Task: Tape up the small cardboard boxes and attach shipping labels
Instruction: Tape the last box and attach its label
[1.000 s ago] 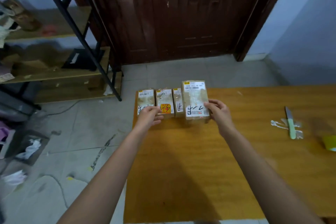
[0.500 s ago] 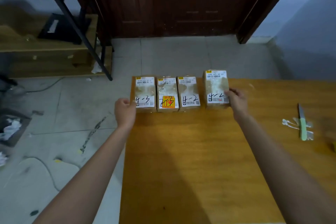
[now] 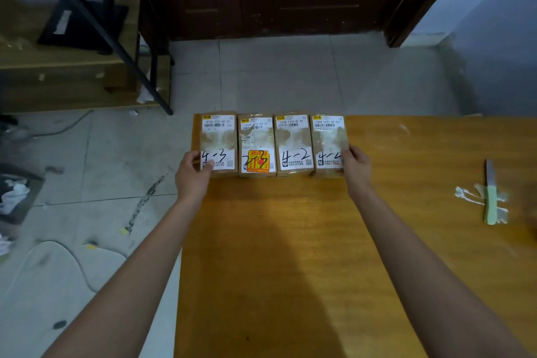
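Note:
Several small taped cardboard boxes with white shipping labels lie side by side in one tight row at the far left corner of the wooden table (image 3: 290, 241). My left hand (image 3: 193, 176) grips the left side of the leftmost box (image 3: 218, 141), thumb on its label. My right hand (image 3: 356, 167) grips the right side of the rightmost box (image 3: 328, 142). Between them sit a box with an orange sticker (image 3: 256, 144) and another labelled box (image 3: 293, 142). All the boxes touch their neighbours.
A knife with a pale green handle (image 3: 491, 197) lies on bits of clear tape at the table's right. Left of the table are a tiled floor with litter and a cable, and a wooden shelf with a black metal frame (image 3: 96, 26). A dark door stands behind.
My right hand has pushed the rightmost box left, closing the gap to the row. My left hand has moved onto the leftmost box's side. The camera has tilted down and closer.

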The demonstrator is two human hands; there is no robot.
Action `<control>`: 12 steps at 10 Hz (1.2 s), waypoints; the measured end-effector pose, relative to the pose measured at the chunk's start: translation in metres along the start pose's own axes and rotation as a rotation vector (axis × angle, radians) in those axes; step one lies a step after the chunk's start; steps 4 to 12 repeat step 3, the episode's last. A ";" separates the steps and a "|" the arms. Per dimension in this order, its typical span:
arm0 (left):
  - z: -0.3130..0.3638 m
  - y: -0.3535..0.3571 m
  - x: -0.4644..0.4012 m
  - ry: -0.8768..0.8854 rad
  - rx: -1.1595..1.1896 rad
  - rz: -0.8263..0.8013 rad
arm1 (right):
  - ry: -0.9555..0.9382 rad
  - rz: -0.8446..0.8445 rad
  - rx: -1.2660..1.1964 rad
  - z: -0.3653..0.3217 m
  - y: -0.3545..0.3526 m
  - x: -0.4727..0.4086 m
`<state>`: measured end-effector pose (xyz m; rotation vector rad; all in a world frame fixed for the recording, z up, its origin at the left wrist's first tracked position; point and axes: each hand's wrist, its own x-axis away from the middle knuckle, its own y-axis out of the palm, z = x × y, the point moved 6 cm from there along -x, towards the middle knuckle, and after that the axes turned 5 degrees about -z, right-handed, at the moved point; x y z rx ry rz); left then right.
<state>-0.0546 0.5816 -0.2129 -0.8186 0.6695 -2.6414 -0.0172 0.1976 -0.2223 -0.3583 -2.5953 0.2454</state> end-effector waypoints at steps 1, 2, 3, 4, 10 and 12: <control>0.001 -0.001 0.000 -0.006 -0.009 -0.015 | 0.008 -0.001 0.025 0.001 -0.002 0.002; 0.003 -0.003 0.006 -0.035 -0.009 -0.050 | 0.007 -0.037 0.085 -0.004 -0.008 0.006; 0.004 -0.011 0.011 -0.089 0.024 -0.010 | -0.004 -0.032 0.110 -0.014 -0.014 0.004; 0.004 -0.011 0.011 -0.089 0.024 -0.010 | -0.004 -0.032 0.110 -0.014 -0.014 0.004; 0.004 -0.011 0.011 -0.089 0.024 -0.010 | -0.004 -0.032 0.110 -0.014 -0.014 0.004; 0.004 -0.011 0.011 -0.089 0.024 -0.010 | -0.004 -0.032 0.110 -0.014 -0.014 0.004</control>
